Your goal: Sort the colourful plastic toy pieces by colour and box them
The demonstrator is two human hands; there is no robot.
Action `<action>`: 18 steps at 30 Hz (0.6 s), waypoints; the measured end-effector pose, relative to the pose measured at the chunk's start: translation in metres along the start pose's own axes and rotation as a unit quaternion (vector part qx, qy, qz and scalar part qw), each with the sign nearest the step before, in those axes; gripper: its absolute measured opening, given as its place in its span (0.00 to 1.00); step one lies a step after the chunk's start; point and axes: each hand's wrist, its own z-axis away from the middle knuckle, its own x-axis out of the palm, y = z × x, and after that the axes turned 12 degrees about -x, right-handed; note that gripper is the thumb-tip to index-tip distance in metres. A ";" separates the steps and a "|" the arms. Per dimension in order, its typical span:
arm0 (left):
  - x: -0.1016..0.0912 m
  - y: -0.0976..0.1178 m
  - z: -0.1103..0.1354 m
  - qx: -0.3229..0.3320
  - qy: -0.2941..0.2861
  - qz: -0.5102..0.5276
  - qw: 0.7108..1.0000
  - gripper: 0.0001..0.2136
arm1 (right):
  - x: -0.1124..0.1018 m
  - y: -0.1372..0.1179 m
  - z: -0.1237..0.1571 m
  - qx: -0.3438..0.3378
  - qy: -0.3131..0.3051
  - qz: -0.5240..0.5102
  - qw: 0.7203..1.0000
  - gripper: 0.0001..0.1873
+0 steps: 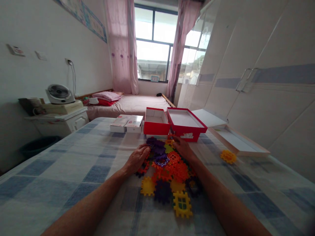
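A heap of interlocking plastic building pieces [179, 171] in orange, purple, yellow and green lies on the bed-like checked surface in front of me. My left hand [139, 158] rests against its left side, back upward, fingers stretched beside the purple pieces [157, 147]. At the far right of the heap is my right hand [182, 147], its fingers reaching toward small orange pieces; the fingertips are partly hidden. Both hands look open around the heap. Nearest to me lies a yellow window-shaped piece [182, 204]. A dark purple piece [162, 191] sits beside it.
Behind the heap stand an open red box [156, 127], a larger red box [188, 135] and two white boxes [134, 124]. To the right are a shallow open box [242, 144] and a lone yellow piece [228, 156]. The checked cloth [73, 177] covers the surface.
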 end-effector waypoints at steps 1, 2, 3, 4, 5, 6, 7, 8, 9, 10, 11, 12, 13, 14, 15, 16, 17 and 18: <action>0.000 0.000 0.000 -0.001 0.001 -0.001 1.000 0.24 | 0.001 -0.001 0.001 -0.017 -0.022 0.031 0.999 0.22; 0.000 0.000 0.000 -0.002 0.002 -0.002 1.000 0.24 | 0.001 -0.002 0.002 -0.031 -0.044 0.062 0.997 0.23; 0.000 0.000 0.000 -0.002 0.003 -0.002 1.000 0.24 | 0.001 -0.003 0.002 -0.042 -0.063 0.087 0.993 0.23; 0.000 0.000 0.000 -0.001 0.004 -0.001 1.000 0.24 | 0.001 -0.003 0.003 -0.049 -0.079 0.103 0.990 0.23; 0.000 -0.001 0.000 0.000 0.005 -0.001 1.000 0.24 | 0.000 -0.002 0.003 -0.055 -0.093 0.115 0.987 0.23; 0.000 -0.001 0.000 0.002 0.005 0.000 1.000 0.24 | 0.000 -0.001 0.003 -0.060 -0.105 0.125 0.985 0.23; 0.000 -0.001 0.000 0.003 0.005 0.001 1.000 0.24 | -0.001 0.000 0.002 -0.066 -0.113 0.133 0.982 0.23; 0.000 -0.001 0.000 0.003 0.005 0.001 1.000 0.24 | -0.002 0.002 0.001 -0.070 -0.116 0.137 0.981 0.23; 0.000 -0.001 -0.001 0.002 0.005 0.001 1.000 0.24 | -0.002 0.003 0.000 -0.073 -0.116 0.136 0.981 0.23; 0.000 -0.001 -0.001 0.001 0.005 0.000 1.000 0.24 | -0.003 0.005 0.000 -0.074 -0.116 0.130 0.982 0.23; 0.000 -0.002 -0.001 0.000 0.006 0.000 1.000 0.24 | -0.004 0.006 -0.001 -0.075 -0.115 0.119 0.983 0.24; 0.000 -0.002 -0.001 -0.001 0.008 0.000 1.000 0.24 | -0.005 0.006 -0.001 -0.075 -0.111 0.108 0.985 0.25; 0.000 -0.002 -0.001 -0.001 0.010 0.000 1.000 0.24 | -0.005 0.006 -0.001 -0.075 -0.102 0.099 0.987 0.26; 0.001 -0.002 -0.001 -0.002 0.010 0.000 1.000 0.23 | -0.005 0.006 -0.001 -0.072 -0.090 0.093 0.989 0.27; 0.001 -0.002 -0.001 -0.002 0.009 0.000 1.000 0.23 | -0.006 0.005 0.000 -0.068 -0.079 0.092 0.990 0.28; 0.001 -0.002 -0.001 -0.001 0.009 0.000 1.000 0.23 | -0.006 0.005 0.000 -0.064 -0.071 0.095 0.991 0.28; 0.001 -0.002 -0.001 -0.001 0.009 0.000 1.000 0.23 | -0.005 0.003 0.001 -0.058 -0.067 0.099 0.991 0.27; 0.001 -0.002 -0.001 -0.001 0.008 -0.001 1.000 0.23 | -0.005 0.002 0.002 -0.054 -0.067 0.103 0.991 0.26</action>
